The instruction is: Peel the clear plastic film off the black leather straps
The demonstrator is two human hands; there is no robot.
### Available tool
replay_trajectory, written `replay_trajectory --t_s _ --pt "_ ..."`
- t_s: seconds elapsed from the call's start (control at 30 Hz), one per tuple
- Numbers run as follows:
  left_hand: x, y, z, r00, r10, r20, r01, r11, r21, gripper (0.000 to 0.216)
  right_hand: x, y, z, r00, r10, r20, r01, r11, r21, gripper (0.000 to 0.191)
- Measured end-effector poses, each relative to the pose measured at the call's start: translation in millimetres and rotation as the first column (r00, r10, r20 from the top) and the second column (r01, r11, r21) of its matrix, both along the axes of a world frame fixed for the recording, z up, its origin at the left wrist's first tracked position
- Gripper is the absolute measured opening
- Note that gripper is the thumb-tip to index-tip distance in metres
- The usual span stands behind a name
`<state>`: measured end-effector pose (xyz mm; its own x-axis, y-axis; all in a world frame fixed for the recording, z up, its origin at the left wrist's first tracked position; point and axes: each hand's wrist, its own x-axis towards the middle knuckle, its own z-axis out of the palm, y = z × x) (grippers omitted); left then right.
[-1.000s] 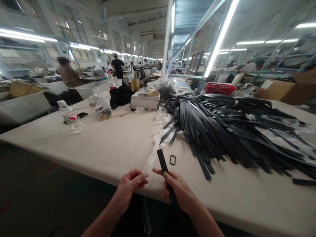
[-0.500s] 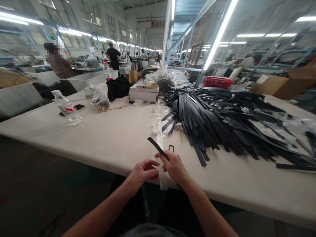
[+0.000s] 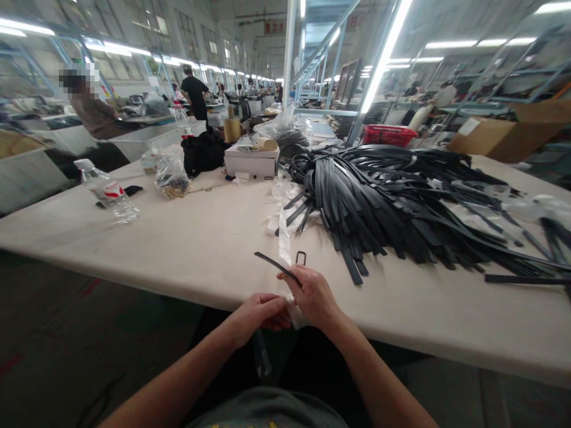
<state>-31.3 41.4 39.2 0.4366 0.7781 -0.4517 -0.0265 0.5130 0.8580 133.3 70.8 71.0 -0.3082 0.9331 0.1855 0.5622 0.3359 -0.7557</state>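
Note:
My right hand (image 3: 312, 294) is closed on a black strap (image 3: 273, 264) whose free end juts up and left over the table's near edge. My left hand (image 3: 263, 310) sits just left of it, fingers pinched on a clear plastic sleeve (image 3: 284, 235) that runs from the hands up toward the pile. A small black rectangular buckle (image 3: 301, 258) lies on the cream table (image 3: 187, 249) right behind my right hand. A big heap of black straps (image 3: 401, 202) spreads over the right half of the table.
A water bottle (image 3: 107, 193), a bag of small metal parts (image 3: 171, 178), a black bag (image 3: 201, 153) and a white box (image 3: 251, 161) stand at the back left. A cardboard box (image 3: 504, 139) and red basket (image 3: 387, 135) lie behind. Other people work at far tables.
Both hands have drawn back toward the table's near edge and closer together. The strap end tilted from upright to pointing left, and the plastic sleeve was pulled down along it.

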Motion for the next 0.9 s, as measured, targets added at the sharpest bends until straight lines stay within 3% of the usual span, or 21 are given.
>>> replay_trajectory --t_s 0.23,0.43,0.6,0.77,0.9 --pt "9.4 -6.1 -2.2 0.997 -0.005 -0.071 0.009 0.999 0.046 0.038 1.5 -7.2 -0.8 0.999 0.008 -0.047 -0.009 1.000 -0.026 0.023" --pt "15.5 -14.5 -7.6 0.998 -0.038 -0.059 0.042 0.996 0.073 0.032 3.3 -5.7 -3.7 0.983 -0.044 -0.181 0.013 0.985 -0.170 0.027" --pt "19.6 -17.7 -12.1 0.993 0.096 0.075 -0.093 0.995 -0.043 0.036 19.3 -11.4 -3.7 0.936 -0.177 -0.304 0.103 0.964 -0.245 0.044" --pt "26.9 -11.5 -7.1 0.930 0.246 0.275 -0.217 0.967 -0.133 0.042 49.5 -60.0 -5.8 0.887 -0.298 -0.352 0.164 0.918 -0.362 0.049" --pt "35.6 -7.1 -6.5 0.897 0.291 0.332 -0.252 0.955 -0.157 0.038 58.7 -112.8 -18.0 0.943 -0.234 -0.235 0.107 0.885 -0.452 0.051"
